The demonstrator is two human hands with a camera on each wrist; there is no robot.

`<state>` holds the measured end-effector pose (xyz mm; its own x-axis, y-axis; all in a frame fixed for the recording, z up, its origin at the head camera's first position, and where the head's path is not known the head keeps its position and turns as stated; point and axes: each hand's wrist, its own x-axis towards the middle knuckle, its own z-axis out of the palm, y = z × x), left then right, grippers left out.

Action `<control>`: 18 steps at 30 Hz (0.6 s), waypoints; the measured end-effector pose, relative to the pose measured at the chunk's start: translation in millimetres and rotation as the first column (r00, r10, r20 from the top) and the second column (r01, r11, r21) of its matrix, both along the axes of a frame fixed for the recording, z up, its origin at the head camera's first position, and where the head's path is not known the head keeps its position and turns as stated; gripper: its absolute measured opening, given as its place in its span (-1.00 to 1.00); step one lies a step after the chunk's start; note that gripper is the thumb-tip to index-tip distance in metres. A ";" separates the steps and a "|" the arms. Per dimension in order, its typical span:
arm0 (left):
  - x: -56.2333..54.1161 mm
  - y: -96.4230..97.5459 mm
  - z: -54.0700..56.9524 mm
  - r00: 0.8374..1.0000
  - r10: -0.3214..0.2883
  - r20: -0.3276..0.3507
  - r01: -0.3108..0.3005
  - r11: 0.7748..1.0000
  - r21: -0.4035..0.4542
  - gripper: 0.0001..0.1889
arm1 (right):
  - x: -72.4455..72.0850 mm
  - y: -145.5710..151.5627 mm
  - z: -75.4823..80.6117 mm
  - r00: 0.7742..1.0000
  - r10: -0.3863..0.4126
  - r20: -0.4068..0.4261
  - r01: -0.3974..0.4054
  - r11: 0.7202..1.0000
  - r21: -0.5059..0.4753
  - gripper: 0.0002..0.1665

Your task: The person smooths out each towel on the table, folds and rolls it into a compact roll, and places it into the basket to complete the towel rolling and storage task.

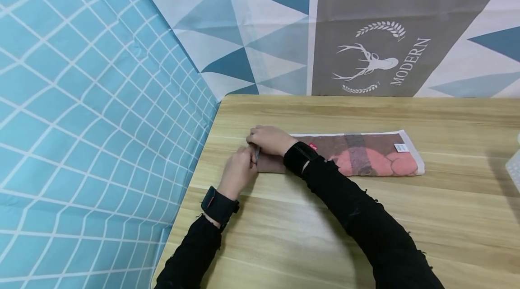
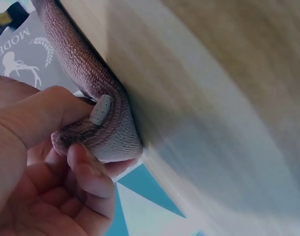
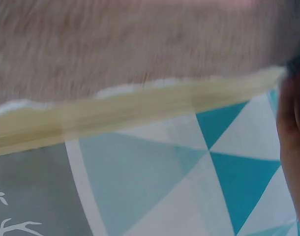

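Note:
A folded brown towel (image 1: 337,151) with a pink pattern, white edging and a red tag lies lengthwise on the table. My left hand (image 1: 237,169) pinches the near side of its left end. Seen from the left wrist, thumb and fingers of this hand (image 2: 46,162) grip the folded towel end (image 2: 115,132), beside a small pale label (image 2: 101,110). My right hand (image 1: 273,140) bends over the same end at the far side, fingers curled on the towel corner. The right wrist view shows blurred brown towel (image 3: 140,44) and part of the right hand (image 3: 293,118) in shadow.
The wood-grain table (image 1: 308,226) ends on the left against a blue checked cloth (image 1: 89,122). Behind it hangs a patterned backdrop (image 1: 276,13) with a deer print. A white perforated container (image 1: 515,169) shows partly at the right edge.

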<state>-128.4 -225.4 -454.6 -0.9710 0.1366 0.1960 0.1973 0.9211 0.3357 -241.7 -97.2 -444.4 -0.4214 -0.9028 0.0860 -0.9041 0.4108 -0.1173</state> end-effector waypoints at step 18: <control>2.6 17.9 0.1 0.996 -0.075 0.057 0.070 0.994 0.086 -0.92 | -7.0 33.4 3.6 0.974 -0.057 0.219 0.084 0.990 -0.117 -0.73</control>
<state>-125.9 -207.5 -454.5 -0.9695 0.1927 0.1516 0.2400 0.8730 0.4246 -248.7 -63.8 -440.8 -0.5044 -0.8581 0.0964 -0.8214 0.4425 -0.3598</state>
